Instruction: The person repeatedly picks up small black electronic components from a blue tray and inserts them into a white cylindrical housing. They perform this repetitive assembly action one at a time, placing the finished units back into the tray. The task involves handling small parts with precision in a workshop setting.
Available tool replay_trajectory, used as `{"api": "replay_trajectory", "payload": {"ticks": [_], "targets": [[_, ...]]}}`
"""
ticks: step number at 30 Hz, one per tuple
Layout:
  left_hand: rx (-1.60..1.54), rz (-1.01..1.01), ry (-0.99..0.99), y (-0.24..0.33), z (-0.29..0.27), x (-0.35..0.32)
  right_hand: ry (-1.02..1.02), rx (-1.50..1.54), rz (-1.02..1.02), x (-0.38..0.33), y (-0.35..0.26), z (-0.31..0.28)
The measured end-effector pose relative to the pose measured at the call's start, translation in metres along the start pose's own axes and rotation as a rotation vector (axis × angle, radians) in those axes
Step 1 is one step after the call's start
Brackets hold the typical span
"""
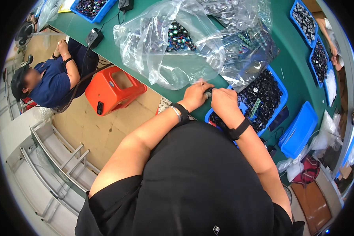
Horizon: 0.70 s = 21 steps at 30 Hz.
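Observation:
My left hand (196, 96) and my right hand (225, 104) meet at the near edge of the green table, fingers closed in a pinch. Between their fingertips is a small dark part (209, 90), mostly covered and too small to name. Just right of my right hand, partly beneath it, lies a blue tray (284, 94) filled with small black parts (266, 91). A narrow green strip (255, 107) rests on those parts. Beyond my hands spreads a large clear plastic bag (145, 59), with small wired parts (179, 37) showing in it.
Several blue trays of parts line the far right, and stacked blue trays (299, 131) sit nearer. A black power adapter (94, 38) lies at the table's left edge. A red stool (112, 89) stands on the floor, beside a seated person (53, 84). Another person's hand (334, 55) shows far right.

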<state>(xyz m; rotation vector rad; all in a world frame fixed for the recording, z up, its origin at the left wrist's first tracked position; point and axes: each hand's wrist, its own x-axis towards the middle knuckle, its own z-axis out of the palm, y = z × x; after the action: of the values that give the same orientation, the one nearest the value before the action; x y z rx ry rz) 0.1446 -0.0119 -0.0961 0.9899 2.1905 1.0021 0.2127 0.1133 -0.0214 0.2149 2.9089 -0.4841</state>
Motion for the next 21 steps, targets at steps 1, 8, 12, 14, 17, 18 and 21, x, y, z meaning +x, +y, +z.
{"api": "replay_trajectory", "payload": {"ticks": [1, 8, 12, 14, 17, 18, 21], "targets": [[0.003, 0.011, 0.015, 0.001, -0.001, 0.001, -0.017, -0.027, -0.016, 0.004, -0.005, -0.003], [-0.048, -0.09, -0.085, 0.003, -0.004, 0.005, -0.256, -0.249, 0.004, 0.02, -0.034, 0.01], [0.001, 0.001, -0.006, 0.001, -0.001, 0.005, -0.209, -0.24, 0.019, 0.007, -0.031, 0.006], [-0.039, -0.003, 0.014, 0.001, -0.001, 0.005, -0.159, -0.213, 0.038, -0.008, -0.016, -0.005], [-0.246, -0.106, -0.144, -0.004, -0.009, 0.005, -0.013, 0.017, 0.215, -0.034, 0.004, -0.019], [-0.394, -0.148, -0.176, -0.004, -0.012, 0.005, 0.041, 0.114, 0.28, -0.043, 0.01, -0.02], [-0.669, -0.22, -0.295, 0.015, -0.031, 0.007, 0.137, 0.227, 0.474, -0.073, 0.033, -0.004]]}}
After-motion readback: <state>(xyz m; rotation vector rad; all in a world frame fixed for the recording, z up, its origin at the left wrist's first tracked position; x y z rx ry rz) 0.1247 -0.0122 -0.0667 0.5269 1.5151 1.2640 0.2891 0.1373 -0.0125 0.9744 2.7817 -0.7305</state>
